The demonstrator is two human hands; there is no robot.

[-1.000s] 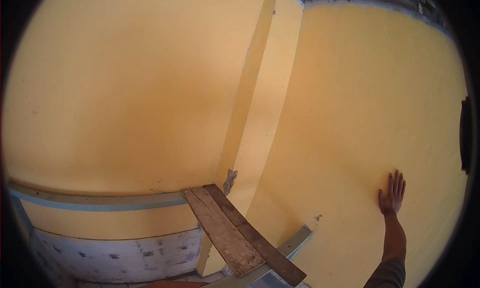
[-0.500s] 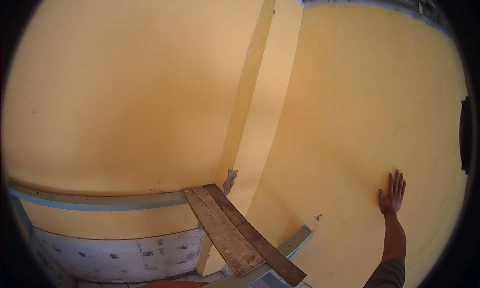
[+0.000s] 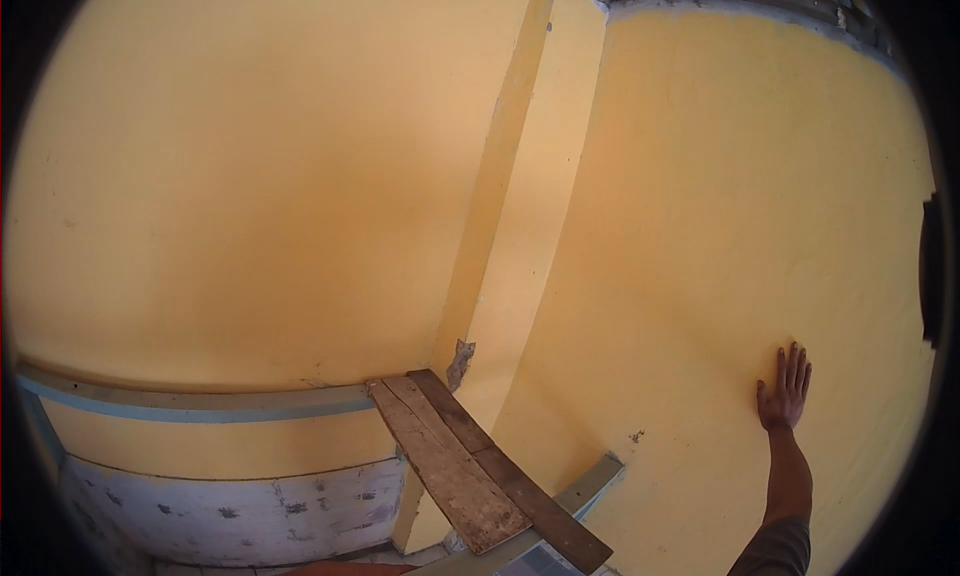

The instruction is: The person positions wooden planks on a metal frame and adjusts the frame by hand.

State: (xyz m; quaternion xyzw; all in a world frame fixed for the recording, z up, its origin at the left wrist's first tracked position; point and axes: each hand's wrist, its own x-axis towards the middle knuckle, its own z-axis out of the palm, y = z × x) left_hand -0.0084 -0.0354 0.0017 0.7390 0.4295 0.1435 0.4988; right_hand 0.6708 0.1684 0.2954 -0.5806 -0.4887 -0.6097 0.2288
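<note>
My right hand (image 3: 780, 401) lies flat against the yellow wall (image 3: 700, 276) on the right, fingers stretched upward and slightly spread, with nothing in it. Its forearm comes up from the lower edge in a dark sleeve. My left hand does not show. A skin-coloured sliver (image 3: 345, 569) peeks in at the bottom edge, too cut off to tell what it is. To the left of my right hand, a light, worn wooden plank (image 3: 450, 466) and a darker plank (image 3: 510, 481) lie side by side, slanting from the wall corner toward me.
A grey-blue rail (image 3: 220, 406) runs along the left wall to the planks. Another grey-blue bar (image 3: 590, 483) passes under them, its end near the right wall. A pillar (image 3: 490, 196) with chipped plaster juts out at the corner. Low on the left is a stained whitish wall section (image 3: 230, 516).
</note>
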